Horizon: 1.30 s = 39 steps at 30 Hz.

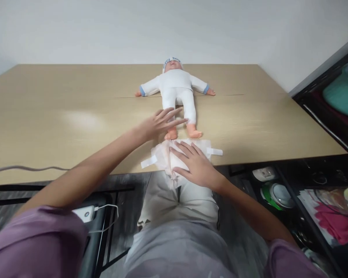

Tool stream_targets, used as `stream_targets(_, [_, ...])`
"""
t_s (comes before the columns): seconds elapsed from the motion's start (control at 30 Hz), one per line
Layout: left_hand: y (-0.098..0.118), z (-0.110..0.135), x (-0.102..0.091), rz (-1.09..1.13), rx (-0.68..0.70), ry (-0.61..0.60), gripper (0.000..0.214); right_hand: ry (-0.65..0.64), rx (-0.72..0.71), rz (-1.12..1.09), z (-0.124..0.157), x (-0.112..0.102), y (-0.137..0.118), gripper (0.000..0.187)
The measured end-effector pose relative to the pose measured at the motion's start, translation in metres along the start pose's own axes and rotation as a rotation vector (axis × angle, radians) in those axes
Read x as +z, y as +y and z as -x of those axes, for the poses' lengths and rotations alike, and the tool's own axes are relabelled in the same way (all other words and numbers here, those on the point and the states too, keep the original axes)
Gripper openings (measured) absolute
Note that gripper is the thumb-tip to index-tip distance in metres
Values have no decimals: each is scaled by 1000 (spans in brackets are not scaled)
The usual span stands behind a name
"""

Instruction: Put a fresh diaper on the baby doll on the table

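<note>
A baby doll (176, 90) in white clothes lies on its back toward the far edge of the tabletop (60, 112), feet toward the person. The left hand (159, 124) reaches to its legs, fingers spread, gripping nothing. The right hand (195, 164) lies flat, fingers open, on a diaper (162, 156) at the near edge

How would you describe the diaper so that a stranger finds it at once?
Start at the wooden table and go to its near edge, just below the feet of the baby doll. The diaper lies there under the right hand. Only it is thin, crinkled, with white tabs sticking out sideways.
</note>
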<state>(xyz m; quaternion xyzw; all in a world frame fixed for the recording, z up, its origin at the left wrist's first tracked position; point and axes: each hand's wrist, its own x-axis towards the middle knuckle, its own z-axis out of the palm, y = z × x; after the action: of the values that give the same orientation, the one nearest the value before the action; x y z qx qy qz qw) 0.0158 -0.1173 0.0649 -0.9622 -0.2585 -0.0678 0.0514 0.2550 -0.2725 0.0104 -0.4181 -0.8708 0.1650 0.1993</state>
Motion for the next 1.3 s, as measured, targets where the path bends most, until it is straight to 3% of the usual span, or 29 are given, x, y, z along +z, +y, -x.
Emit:
stream_targets(0.13, [-15, -28, 10, 85, 129, -73, 94, 8, -20, -37, -2, -3, 0, 73])
stream_targets(0.23, [-19, -42, 10, 145, 246, -51, 89, 22, -28, -70, -3, -3, 2, 75])
stream_targets(0.4, [-17, -62, 9, 42, 269, -45, 88, -24, -41, -58, -5, -6, 5, 77])
stream_targets(0.6, [-13, -80, 12, 99, 301, 11, 33, -70, -57, -66, -7, -10, 9, 82])
stream_targets(0.7, [-16, -82, 0, 238, 273, 20, 28, -81, -52, -86, -11, -11, 17, 83])
stream_targets(0.83, [-29, -86, -34, 517, 198, 90, 35, -73, -65, -115, -24, -14, 34, 82])
stream_targets(1.03, [-57, -89, -80, 718, 47, 308, 45, -60, -97, -40, -72, -13, 67, 81])
stream_targets(1.17, [-66, -86, -89, 795, 49, 351, 53, -42, -89, 37, -124, -13, 98, 79])
stream_targets(1.3, [-68, -84, -90, 811, 72, 408, 44, -30, -109, 57, -181, -18, 135, 71])
